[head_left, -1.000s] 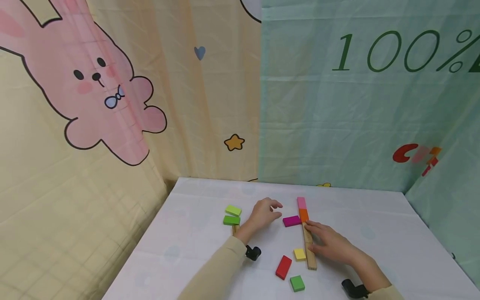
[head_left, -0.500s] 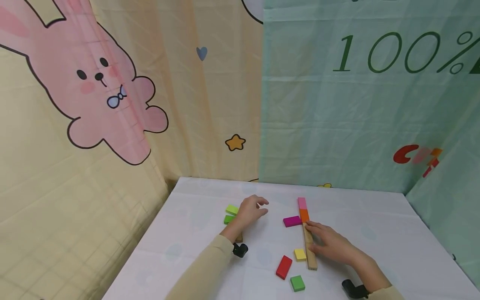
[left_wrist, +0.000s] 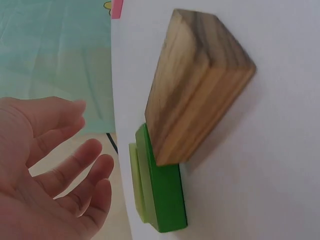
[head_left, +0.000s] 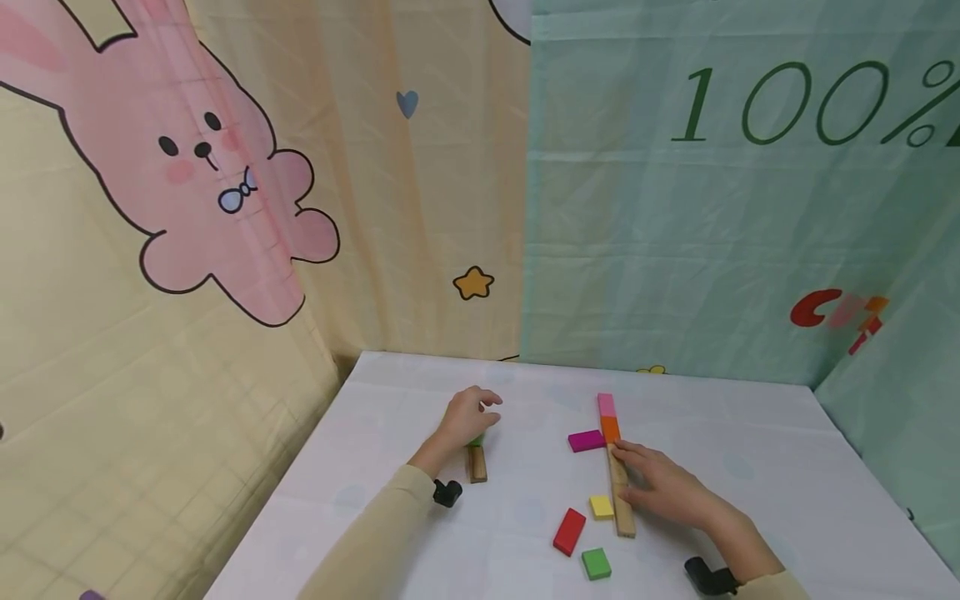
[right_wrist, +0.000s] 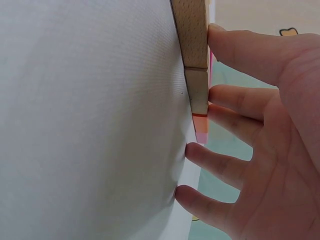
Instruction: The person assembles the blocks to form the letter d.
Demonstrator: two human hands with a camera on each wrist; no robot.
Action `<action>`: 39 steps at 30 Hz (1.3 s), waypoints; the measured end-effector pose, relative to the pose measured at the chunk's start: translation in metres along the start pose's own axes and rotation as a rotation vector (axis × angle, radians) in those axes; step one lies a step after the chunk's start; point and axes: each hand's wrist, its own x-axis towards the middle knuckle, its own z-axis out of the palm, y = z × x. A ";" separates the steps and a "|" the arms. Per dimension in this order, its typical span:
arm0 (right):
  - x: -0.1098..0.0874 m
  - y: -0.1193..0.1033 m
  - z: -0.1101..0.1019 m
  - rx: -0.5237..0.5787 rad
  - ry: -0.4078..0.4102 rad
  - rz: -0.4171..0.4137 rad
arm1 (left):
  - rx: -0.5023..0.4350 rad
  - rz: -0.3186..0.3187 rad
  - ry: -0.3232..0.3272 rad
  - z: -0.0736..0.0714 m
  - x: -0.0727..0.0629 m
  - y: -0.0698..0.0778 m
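My left hand (head_left: 459,423) hovers over the blocks on the left, its fingers loosely bent and holding nothing. Beneath it, the left wrist view shows a dark-grained wooden block (left_wrist: 200,90) meeting a green block (left_wrist: 167,195), with a light green block (left_wrist: 136,185) behind. In the head view the hand mostly covers both green ones. My right hand (head_left: 667,492) rests its thumb and fingertips against a row of plain wooden blocks (head_left: 623,517). At that row's far end lie an orange block (head_left: 611,429) and a pink block (head_left: 606,405). A magenta block (head_left: 586,441) juts out to the left.
Left of the wooden row's near end lies a yellow block (head_left: 601,507). A red block (head_left: 569,532) and a green square block (head_left: 596,564) are closer to me. Printed curtains (head_left: 420,208) hang behind the white table (head_left: 525,492).
My left hand has moved left, over the green blocks, covering them and uncovering the dark-grained wooden block. My right hand has stayed against the wooden row.
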 end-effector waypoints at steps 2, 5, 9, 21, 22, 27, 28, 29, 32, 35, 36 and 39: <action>0.000 0.000 0.000 -0.004 0.004 0.002 | 0.005 -0.001 0.003 -0.005 -0.001 -0.004; 0.000 0.000 0.000 -0.011 0.008 0.005 | 0.017 -0.011 -0.001 -0.011 -0.002 -0.011; -0.001 0.000 0.000 -0.006 0.006 0.005 | 0.037 -0.005 -0.005 -0.017 -0.006 -0.020; -0.004 0.000 -0.001 -0.005 0.000 -0.005 | 0.017 0.003 -0.056 -0.025 -0.005 -0.047; -0.003 0.000 -0.001 -0.005 -0.002 -0.004 | 0.015 0.006 -0.064 -0.026 -0.005 -0.049; -0.003 -0.001 0.000 0.001 -0.003 -0.018 | 0.003 0.003 -0.085 -0.027 -0.004 -0.060; -0.003 -0.001 0.000 0.001 -0.003 -0.015 | 0.007 -0.003 -0.088 -0.027 -0.003 -0.062; -0.003 -0.001 0.000 0.002 -0.004 -0.010 | 0.008 -0.006 -0.090 -0.027 -0.002 -0.064; -0.002 -0.002 0.000 -0.001 -0.001 -0.005 | 0.024 -0.002 -0.098 -0.027 0.000 -0.068; -0.002 -0.002 0.000 -0.001 0.006 -0.003 | 0.036 0.005 -0.104 -0.026 0.002 -0.070; -0.002 -0.001 0.000 0.000 0.008 -0.005 | 0.037 0.001 -0.108 -0.026 0.002 -0.070; -0.001 -0.001 0.000 -0.003 0.008 -0.005 | 0.026 -0.020 -0.120 -0.026 0.003 -0.070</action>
